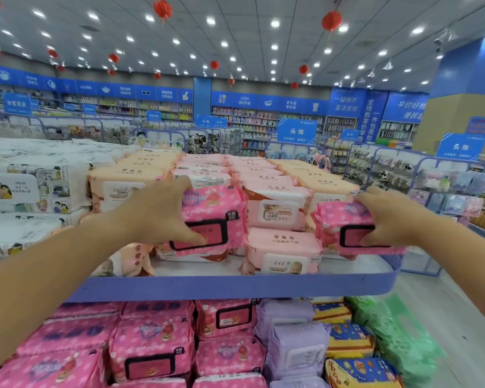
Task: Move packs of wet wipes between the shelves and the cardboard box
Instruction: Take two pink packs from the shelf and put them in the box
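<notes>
My left hand grips a bright pink wet-wipe pack with a black-framed lid, held at the front of the top shelf. My right hand grips a second pink pack at the shelf's right end. Between the two packs stand stacked pale pink packs. Peach packs fill the shelf behind them. No cardboard box is in view.
White cartoon-print packs are stacked at the left. The lower shelf holds more pink packs, lilac packs and yellow-blue packs. A green plastic bag hangs at the right, beside the aisle floor.
</notes>
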A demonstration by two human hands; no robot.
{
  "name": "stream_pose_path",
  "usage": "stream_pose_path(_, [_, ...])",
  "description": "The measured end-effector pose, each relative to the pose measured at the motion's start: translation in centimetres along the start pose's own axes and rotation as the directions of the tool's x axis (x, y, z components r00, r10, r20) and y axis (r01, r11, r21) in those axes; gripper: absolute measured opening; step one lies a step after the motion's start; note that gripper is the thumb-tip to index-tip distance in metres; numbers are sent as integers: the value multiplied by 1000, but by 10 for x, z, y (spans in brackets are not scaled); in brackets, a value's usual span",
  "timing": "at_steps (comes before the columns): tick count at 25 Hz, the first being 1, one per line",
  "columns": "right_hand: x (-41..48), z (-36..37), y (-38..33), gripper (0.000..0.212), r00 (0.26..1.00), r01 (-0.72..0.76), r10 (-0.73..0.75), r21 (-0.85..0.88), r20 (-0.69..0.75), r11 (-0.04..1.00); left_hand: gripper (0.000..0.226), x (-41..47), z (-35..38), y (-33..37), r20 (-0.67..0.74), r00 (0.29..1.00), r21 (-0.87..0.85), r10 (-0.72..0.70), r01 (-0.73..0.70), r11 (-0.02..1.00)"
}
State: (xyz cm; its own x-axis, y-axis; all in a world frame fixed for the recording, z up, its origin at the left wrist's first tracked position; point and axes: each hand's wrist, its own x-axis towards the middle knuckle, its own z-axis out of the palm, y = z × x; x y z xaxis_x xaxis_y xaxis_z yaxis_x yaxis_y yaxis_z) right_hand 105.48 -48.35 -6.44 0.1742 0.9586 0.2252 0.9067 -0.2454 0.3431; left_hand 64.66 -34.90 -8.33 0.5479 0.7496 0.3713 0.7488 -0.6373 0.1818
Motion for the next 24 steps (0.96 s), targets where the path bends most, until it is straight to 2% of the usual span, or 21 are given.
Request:
stream_pose_path(2, [-17,-25,-6,83,995,-34,36,23,-89,999,79,-15,-11,13,-34,991,-287,-127,112,952])
stream_pose_path(3, [-28,-34,-11,84,990,-74,89,135,-109,988,75,-25,-11,17,-37,978,-462,-206,166,871])
stream_pose_path(4, [-39,-41,-18,80,981,-110,154,320,-115,941,73,-38,-8,21,-22,960,-637,-279,202,744])
stream_pose_path(5, [-52,-46,-29,69,971,-122,213,532,-112,838,72,-53,-3,25,21,939,-783,-343,229,579])
stream_pose_path(7, [-77,-45,-62,46,963,-75,261,860,-69,505,61,-92,10,36,157,889,-921,-431,289,261])
stream_pose_path(9, [-98,-36,-104,40,967,-32,253,984,-13,175,46,-131,19,42,242,841,-942,-485,324,91])
stream_pose_path(12, [-121,-20,-179,54,987,-10,157,989,33,-146,46,-199,18,33,248,750,-946,-614,325,15])
stream_pose_path(14, [-138,-12,-231,56,992,-58,89,962,84,-268,44,-252,6,20,245,693,-941,-678,339,6])
stream_pose_path(17, [-176,-14,-321,52,992,-128,-56,925,116,-358,37,-349,-22,-3,192,584,-939,-789,344,27])
stream_pose_path(20, [-217,-30,-417,59,970,-193,-214,904,117,-381,41,-448,-50,-34,147,457,-940,-877,341,20])
stream_pose_path(24, [-279,-67,-556,85,916,-266,-387,884,107,-385,40,-579,-93,-88,120,305,-960,-945,280,-31])
